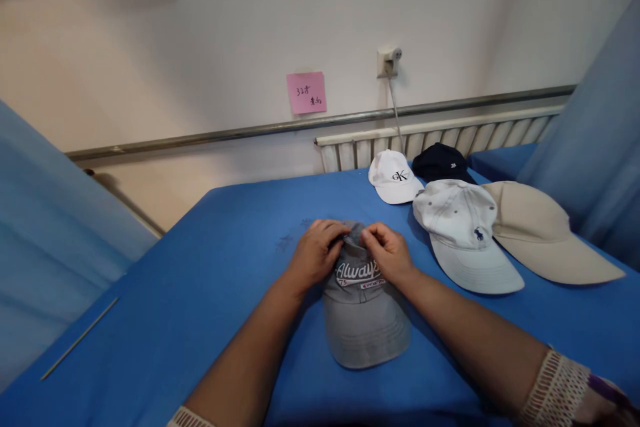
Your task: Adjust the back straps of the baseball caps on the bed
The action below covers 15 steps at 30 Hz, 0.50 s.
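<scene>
Near the middle of the blue-covered table [180,280], a grey baseball cap [367,333] with "Always" embroidered across its front lies with its visor towards the near side. The left hand [316,253] is closed on the left of its crown, fingers bent over the top and thumb against the side; the right hand [393,255] pinches the right of the crown between thumb and forefinger. Between them the fabric is creased and sunken.

The crown looks soft, so uneven pressure from the two hands could set that crease deeper or leave the front panel lopsided. If one pinch slips while the other pulls, the cap could twist and its visor swing sideways.

Far right of the hands sit a white cap with CK lettering [393,173] and a dark baseball cap [439,161]; nearer, a pale cap with a polo-player emblem [463,223] overlaps a beige long-visored cap [537,220]. The right forearm lies near that pair, and a wide outward swing of the elbow could knock the pale visor askew. A thin stick [80,339] at the left edge is well apart from all this.
</scene>
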Motion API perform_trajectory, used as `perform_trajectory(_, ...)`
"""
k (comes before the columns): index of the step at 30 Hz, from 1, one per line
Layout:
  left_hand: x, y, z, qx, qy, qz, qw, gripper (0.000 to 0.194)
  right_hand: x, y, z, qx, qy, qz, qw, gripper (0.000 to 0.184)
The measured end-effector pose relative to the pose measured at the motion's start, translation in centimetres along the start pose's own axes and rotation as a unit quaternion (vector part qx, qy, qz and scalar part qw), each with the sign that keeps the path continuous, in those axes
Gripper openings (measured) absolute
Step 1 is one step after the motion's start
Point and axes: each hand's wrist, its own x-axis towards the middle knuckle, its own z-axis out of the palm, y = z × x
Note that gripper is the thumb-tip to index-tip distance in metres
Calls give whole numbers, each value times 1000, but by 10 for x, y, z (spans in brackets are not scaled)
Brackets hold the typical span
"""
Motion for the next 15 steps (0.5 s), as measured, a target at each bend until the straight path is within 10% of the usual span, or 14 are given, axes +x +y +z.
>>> perform_trajectory(6, -3, -4, -1, -36, 33, -29, 998, 27, 22, 25, -10, -63, 16, 129, 990, 33)
perform_trajectory(15, -2, -6, 1, -55, 27, -59, 996, 25, 23, 38, -7, -132, -58, 84, 986, 12)
